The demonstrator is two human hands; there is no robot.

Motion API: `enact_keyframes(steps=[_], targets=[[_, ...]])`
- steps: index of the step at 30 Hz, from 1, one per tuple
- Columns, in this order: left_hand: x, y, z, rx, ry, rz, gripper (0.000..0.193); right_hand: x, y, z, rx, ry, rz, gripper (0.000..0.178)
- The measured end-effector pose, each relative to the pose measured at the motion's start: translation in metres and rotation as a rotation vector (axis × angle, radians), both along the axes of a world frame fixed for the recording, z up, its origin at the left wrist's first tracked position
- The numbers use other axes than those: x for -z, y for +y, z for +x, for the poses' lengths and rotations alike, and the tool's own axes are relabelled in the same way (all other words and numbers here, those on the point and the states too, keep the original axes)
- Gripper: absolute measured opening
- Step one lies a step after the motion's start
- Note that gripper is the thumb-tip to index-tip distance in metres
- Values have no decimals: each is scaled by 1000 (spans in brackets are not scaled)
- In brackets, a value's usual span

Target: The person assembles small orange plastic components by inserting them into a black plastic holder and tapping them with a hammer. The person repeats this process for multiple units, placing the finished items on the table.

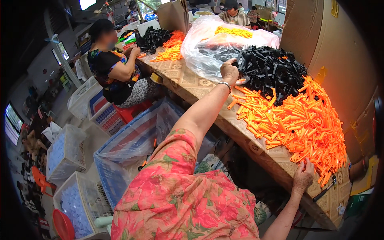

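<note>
My left hand [229, 73] reaches to the near edge of a heap of black plastic parts [274, 72]. Its fingers are closed on a dark piece, apparently one of the black plastic parts; its exact kind is hidden. Beside that heap, long slim orange plastic pieces [296, 124] are piled in a broad mound. My right hand [304, 176] is at the mound's near right edge, fingers pinched together at an orange plastic piece [297, 158]. A dark slender tool [324, 191] lies on the table just right of this hand.
A clear plastic bag [208, 48] with yellow pieces [234, 31] stands beyond the black heap. Cardboard [340, 60] walls the right side. Below the patterned table [192, 82] is a plastic-lined blue crate [106, 176]. At the far left a person [114, 64] works by more orange and black piles.
</note>
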State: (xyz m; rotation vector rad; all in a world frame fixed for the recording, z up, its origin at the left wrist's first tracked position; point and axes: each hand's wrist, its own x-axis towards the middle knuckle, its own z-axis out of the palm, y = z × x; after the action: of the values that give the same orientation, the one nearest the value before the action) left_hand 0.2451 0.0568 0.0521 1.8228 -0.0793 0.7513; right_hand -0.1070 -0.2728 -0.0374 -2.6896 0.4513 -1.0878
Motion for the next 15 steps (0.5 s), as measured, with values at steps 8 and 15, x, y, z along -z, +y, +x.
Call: enact_keyframes(steps=[8,15], targets=[[0,-5,1,-115,-375,487,34,-3,2,-1,17,49,102,25],[-11,-19,21,-34,-200,-174,20,3,-3,2,4,38,38,27]])
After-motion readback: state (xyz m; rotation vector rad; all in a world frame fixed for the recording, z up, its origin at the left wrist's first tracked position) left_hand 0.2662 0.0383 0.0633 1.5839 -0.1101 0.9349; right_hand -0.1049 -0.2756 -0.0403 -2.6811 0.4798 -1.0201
